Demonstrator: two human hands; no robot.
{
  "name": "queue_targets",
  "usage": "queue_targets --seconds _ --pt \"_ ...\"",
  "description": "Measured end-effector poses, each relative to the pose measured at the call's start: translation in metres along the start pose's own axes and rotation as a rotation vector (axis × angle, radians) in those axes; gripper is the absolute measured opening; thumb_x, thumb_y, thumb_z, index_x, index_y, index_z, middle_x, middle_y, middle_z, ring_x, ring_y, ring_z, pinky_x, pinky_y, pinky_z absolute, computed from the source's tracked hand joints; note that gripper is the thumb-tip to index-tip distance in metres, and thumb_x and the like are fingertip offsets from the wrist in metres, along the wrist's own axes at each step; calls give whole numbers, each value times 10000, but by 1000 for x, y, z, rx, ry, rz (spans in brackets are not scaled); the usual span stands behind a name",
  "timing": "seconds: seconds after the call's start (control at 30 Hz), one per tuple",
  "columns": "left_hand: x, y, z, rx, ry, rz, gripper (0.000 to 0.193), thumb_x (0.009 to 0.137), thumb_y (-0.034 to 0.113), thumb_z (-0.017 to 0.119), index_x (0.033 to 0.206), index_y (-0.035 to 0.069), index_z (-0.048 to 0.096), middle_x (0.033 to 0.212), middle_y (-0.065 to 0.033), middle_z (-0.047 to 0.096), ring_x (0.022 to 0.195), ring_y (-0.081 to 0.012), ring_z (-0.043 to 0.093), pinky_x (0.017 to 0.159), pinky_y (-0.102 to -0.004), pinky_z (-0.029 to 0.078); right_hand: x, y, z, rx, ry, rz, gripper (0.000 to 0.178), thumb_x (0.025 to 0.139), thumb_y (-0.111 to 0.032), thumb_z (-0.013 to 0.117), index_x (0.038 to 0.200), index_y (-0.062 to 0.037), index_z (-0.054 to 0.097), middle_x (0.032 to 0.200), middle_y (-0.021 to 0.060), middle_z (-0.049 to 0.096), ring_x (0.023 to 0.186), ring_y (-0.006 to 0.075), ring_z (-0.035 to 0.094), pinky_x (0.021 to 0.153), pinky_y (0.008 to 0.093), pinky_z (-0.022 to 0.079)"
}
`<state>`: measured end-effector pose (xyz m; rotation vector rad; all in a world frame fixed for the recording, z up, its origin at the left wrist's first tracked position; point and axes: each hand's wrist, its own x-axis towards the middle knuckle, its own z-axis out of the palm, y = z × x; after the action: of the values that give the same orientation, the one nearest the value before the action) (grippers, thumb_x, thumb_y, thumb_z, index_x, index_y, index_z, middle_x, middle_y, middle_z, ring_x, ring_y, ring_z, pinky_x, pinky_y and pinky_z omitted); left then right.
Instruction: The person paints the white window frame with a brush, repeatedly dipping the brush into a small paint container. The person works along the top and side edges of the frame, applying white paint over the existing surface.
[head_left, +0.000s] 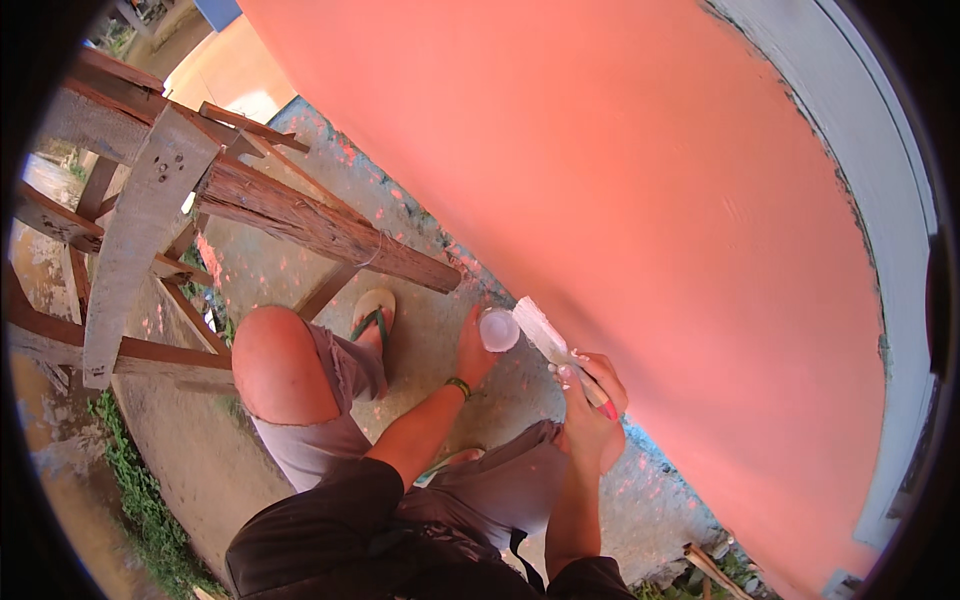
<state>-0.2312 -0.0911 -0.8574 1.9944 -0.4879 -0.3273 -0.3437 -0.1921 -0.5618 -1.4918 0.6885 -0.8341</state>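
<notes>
In my left hand (473, 350) is a small round cup (499, 330), pale and whitish inside, held low by the wall's foot. My right hand (592, 408) grips a paintbrush (541, 330) by its handle, which has a red end. Pale pinkish paint coats the brush's bristles, which point up and away from me, just right of the cup. Beside the brush rises a salmon-pink wall (620, 180). Whether the bristles touch the wall or the cup, I cannot tell. White specks show on my right fingers.
A rough wooden frame of beams (320, 220) stands at my left, one beam end reaching near the wall. Paint-spattered concrete (300, 270) lies under my sandalled feet. Pale blue trim (840, 90) borders the wall at right. Green plants (140, 490) grow along the concrete's left edge.
</notes>
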Motion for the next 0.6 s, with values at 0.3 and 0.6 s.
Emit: queue_targets --seconds 0.3,0.6 --pt "-15 61 -48 391 -142 -123 1304 582 187 970 1590 8 162 1626 -215 205 1503 -430 218 1212 -569 200 4 -24 10 -87 0 -204 242 779 77 802 990 30 694 943 146 703 758 181 705 633 277 560" --pt "-15 283 -189 110 440 776 977 634 153 925 1450 20 406 1341 -175 445 1178 -344 489 965 -461 442 26 -127 47 -452 -73 -811 326 692 -82 881 994 -52 763 905 34 634 704 151 656 564 267 505"
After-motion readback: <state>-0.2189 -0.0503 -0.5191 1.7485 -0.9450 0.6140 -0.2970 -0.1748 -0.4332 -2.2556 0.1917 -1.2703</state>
